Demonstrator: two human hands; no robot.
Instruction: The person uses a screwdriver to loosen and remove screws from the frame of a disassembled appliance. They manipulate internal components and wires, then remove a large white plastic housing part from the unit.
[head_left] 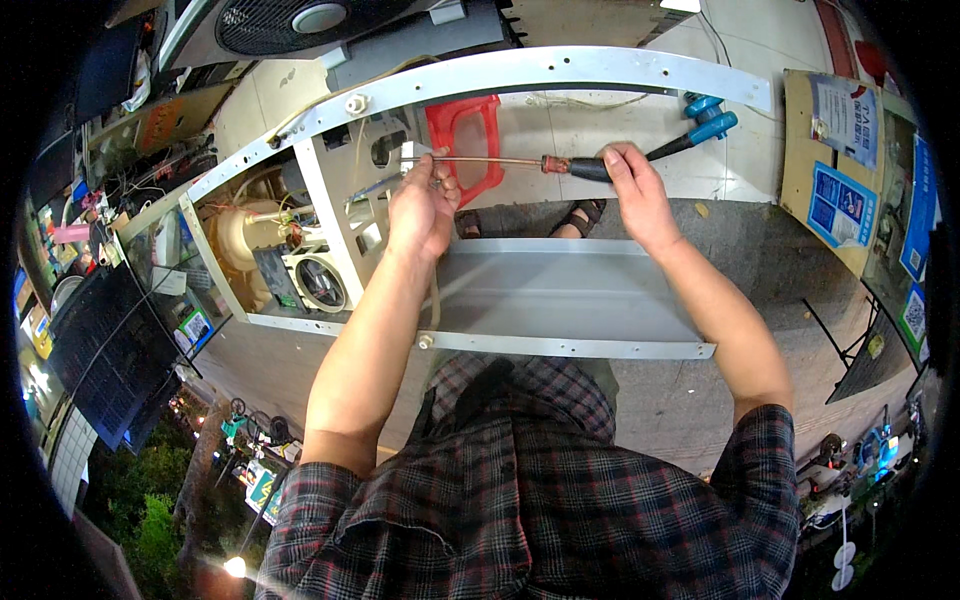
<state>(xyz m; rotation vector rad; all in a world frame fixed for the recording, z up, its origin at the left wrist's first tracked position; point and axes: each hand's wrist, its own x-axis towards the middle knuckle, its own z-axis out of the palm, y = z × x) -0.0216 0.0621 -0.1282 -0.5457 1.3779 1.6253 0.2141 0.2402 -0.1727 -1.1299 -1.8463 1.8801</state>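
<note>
With right fingers (624, 172), grips one screwdriver (553, 164); with left fingers (432, 170), curls at its hidden tip; cannot tell if gripping.

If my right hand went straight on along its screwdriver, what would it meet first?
Most likely your left hand, which is by the far end of the screwdriver your right hand grips, though depth is hard to judge.

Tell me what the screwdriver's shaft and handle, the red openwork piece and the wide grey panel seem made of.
Shaft: probably steel, judging by its thin, straight, shiny look.
Handle: likely plastic or rubber; black grip, reddish glossy collar.
Red openwork piece: probably moulded plastic, evenly coloured with rounded edges.
Grey panel: seemingly painted sheet metal, smooth with folded edges.
</note>
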